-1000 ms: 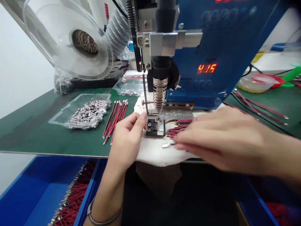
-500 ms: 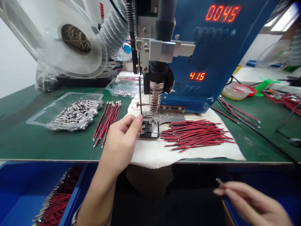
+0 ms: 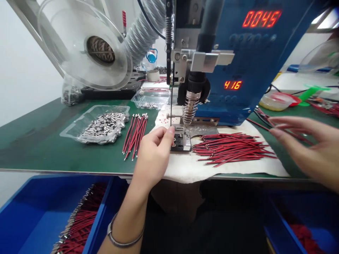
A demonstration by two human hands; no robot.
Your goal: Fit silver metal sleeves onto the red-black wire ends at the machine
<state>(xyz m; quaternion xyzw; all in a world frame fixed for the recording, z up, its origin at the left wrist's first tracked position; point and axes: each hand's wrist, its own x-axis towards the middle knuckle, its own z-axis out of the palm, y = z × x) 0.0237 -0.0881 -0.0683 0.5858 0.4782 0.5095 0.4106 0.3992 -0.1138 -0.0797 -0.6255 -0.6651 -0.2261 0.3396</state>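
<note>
My left hand is at the small black and metal fixture beneath the soldering machine's spring-wrapped tip. Its thumb and index finger are pinched together at the fixture's left side; what they hold is hidden. To the right, my right hand hovers by the table's edge with fingers apart and nothing visible in them. Loose red and black wires lie just beyond its fingertips. Between the hands, a pile of red and black wires rests on a white cloth.
A clear tray of metal connectors stands at left, beside wires with metal ends. Blue bins below the table hold red wires. The blue machine fills the back, and a black cable crosses at right.
My right hand has risen from below the table's edge to the wires at right, and the metal-ended piece it held is gone. The lower display went from 415 to 416. The view shifted.
</note>
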